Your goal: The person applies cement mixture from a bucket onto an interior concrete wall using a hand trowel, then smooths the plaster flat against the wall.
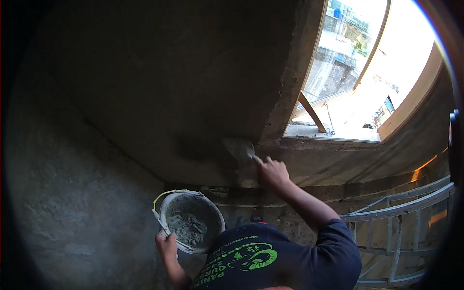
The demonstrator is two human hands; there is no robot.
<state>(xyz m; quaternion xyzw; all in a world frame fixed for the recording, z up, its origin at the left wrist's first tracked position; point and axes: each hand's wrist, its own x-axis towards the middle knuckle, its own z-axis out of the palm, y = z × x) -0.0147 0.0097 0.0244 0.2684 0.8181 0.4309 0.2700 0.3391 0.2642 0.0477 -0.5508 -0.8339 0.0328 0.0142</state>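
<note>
My right hand (pixel 272 172) is closed around the handle of a trowel (pixel 240 149), whose blade is at the wall below and left of the window corner. A darker, wet-looking patch (pixel 198 149) spreads over the wall beside the blade. Lower left, my left hand (pixel 166 246) grips the rim of a light-coloured bucket (pixel 216 212) and keeps it tilted close to my body. Grey wet mortar (pixel 187 229) lies inside it, and a yellow-and-white handle (pixel 155 199) hangs along the rim. The fingertips of my left hand are partly hidden by the bucket.
At upper right a wooden-framed window (pixel 411 104) stands with its glazed sash (pixel 333 67) ajar, a curved wooden piece (pixel 311 112) at the sill. Metal scaffold-like rails (pixel 401 209) run along the right. A rough ledge (pixel 309 194) follows the wall's base.
</note>
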